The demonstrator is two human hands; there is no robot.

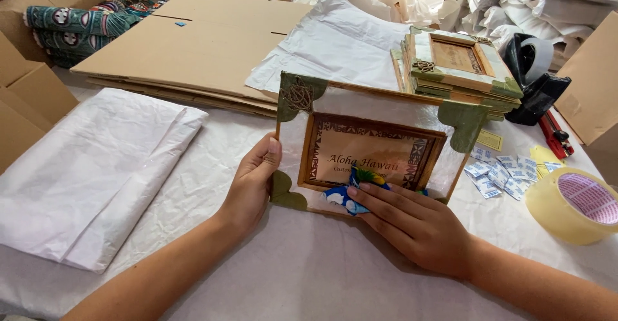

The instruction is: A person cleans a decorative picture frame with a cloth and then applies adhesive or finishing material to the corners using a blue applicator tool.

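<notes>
Head view, contents of white paper-covered table (309,276) as seen over my own arms.

Item 1, centre: picture frame (373,144), pale glossy face, green corner pieces, inner wooden border around a tan printed card. It stands tilted on its lower edge on the table. My left hand (252,182) grips its left edge, thumb on the front, fingers curled behind and hidden. My right hand (412,221) lies flat, fingers extended, pressing a blue patterned cloth (351,192) against the frame's lower front; most of the cloth is covered by my fingers.

Item 2, at 1 o'clock of the frame: stack of similar frames (460,66), lying flat; count hard to tell.

Item 3, at 3 o'clock: small white sachets with blue print (499,173), scattered; two yellow paper tags (490,139) beside them.

Item 4, at 4 o'clock: roll of clear tape (573,205), partly cut off by the picture's edge.

Item 5, at 2 o'clock: black tape dispenser (534,79), with a red-handled tool (555,134) below it, partly hidden.

Item 6, at 9 o'clock: folded white paper sheets (90,173).

Item 7, at 11 o'clock: flattened brown cardboard boxes (193,44), stacked; a white sheet (328,47) overlaps them.

Item 8, far 10 o'clock: folded green patterned fabric (71,28).
</notes>
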